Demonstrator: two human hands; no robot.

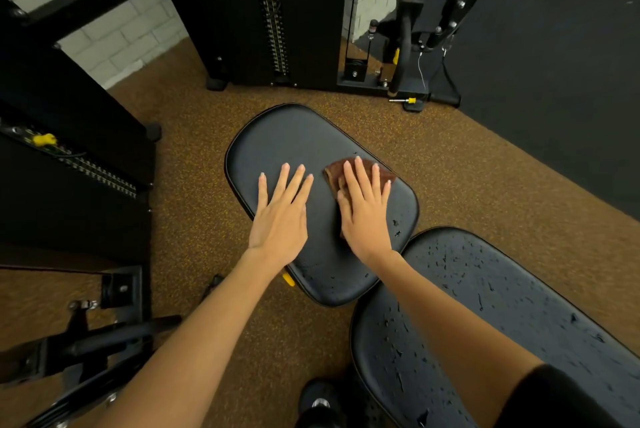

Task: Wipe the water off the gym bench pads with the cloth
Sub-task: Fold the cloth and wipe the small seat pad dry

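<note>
Head view showed the right hand (365, 211) pressed flat, fingers spread, on a brown cloth (334, 176) lying on the smaller seat pad (304, 136). Beside it the left hand (280, 216) rested open and empty on that pad. Water droplets (485, 285) covered the larger back pad (540, 323).

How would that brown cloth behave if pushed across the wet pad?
The brown cloth looks soft and folded, so it would probably bunch unless pressed flat, as the right hand does. On the smooth seat pad it likely slides easily.
</note>
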